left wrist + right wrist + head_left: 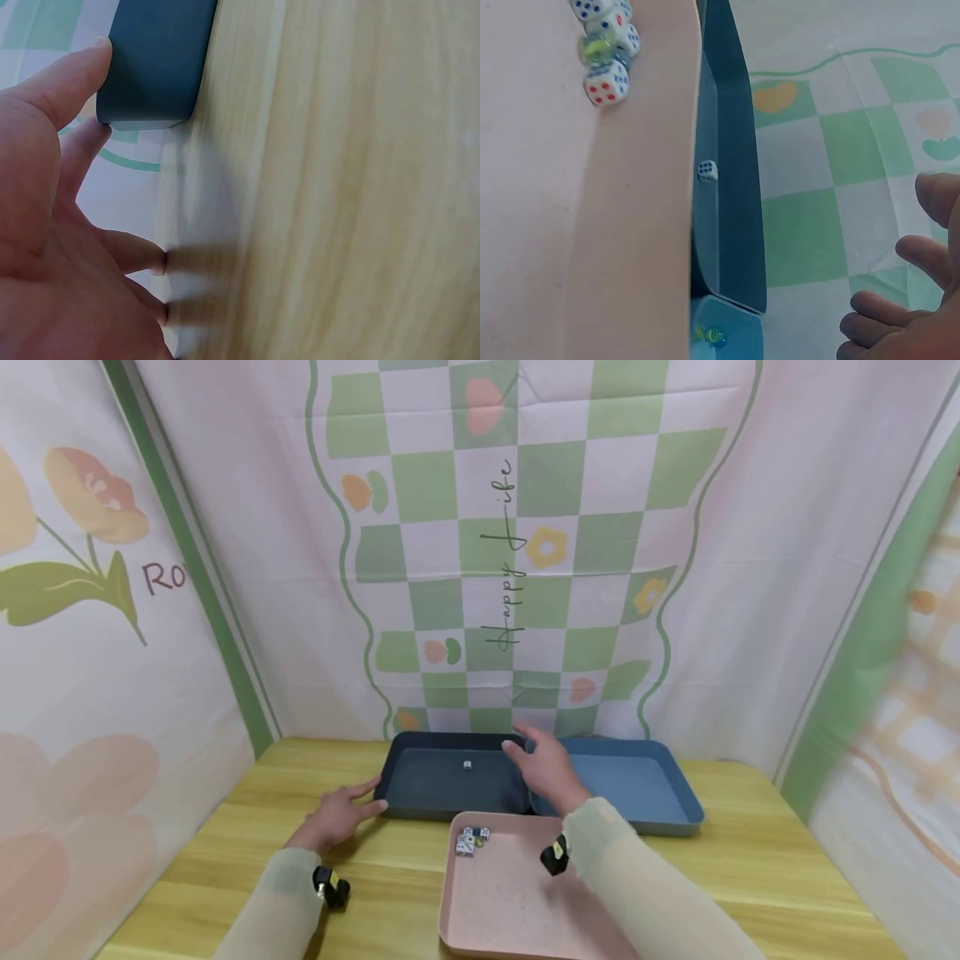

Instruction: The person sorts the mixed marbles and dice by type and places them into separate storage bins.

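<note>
My left hand touches the left end of the dark tray with its thumb and a finger. The other fingers rest on the wooden table, as the left wrist view shows. One white die lies in that tray. My right hand is raised over the join of the dark tray and the blue tray, fingers apart, holding nothing. In the right wrist view, glass marbles lie in the blue tray; my right hand and arm hide them from the head view.
In front stands a pink tray with several white dice and glass marbles clustered in its far left corner. My right forearm passes over it. Behind the wooden table hangs a checkered curtain.
</note>
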Tool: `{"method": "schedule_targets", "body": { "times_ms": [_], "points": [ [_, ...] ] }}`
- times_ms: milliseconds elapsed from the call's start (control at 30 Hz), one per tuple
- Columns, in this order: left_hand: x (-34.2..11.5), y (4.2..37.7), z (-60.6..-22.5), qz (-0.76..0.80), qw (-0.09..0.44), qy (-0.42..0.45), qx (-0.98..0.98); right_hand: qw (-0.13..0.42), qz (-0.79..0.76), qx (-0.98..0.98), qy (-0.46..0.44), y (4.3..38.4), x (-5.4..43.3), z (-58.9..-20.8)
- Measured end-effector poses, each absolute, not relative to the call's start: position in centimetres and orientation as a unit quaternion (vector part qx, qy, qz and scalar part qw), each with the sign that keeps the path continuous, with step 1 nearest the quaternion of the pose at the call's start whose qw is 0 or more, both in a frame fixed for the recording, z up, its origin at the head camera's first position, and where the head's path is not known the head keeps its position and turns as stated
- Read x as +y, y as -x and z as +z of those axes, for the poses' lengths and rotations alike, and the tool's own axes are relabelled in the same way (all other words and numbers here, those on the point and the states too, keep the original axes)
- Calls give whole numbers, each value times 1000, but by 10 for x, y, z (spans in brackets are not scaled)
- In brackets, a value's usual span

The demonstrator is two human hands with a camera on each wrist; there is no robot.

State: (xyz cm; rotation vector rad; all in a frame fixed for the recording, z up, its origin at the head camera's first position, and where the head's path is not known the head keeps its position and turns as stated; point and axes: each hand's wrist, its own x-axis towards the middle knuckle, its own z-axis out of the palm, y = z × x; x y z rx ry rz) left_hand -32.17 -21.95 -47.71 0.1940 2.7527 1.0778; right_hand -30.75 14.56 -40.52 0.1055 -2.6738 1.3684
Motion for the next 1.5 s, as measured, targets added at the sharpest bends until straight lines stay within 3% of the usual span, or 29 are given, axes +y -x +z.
{"method": "schedule_targets", "body": {
  "times_ms": [600, 1100, 1500],
  "points": [
    [-217, 322, -476, 357, 87, -67, 928, 48, 463, -883, -60, 281, 139, -422],
    [-217, 321, -474, 363, 87, -70, 925, -37, 338, -919, -200, 267, 136, -438],
    [-217, 318, -471, 368, 88, -72, 923, -25, 248, -927, -279, 272, 132, -456]
  ]
}}
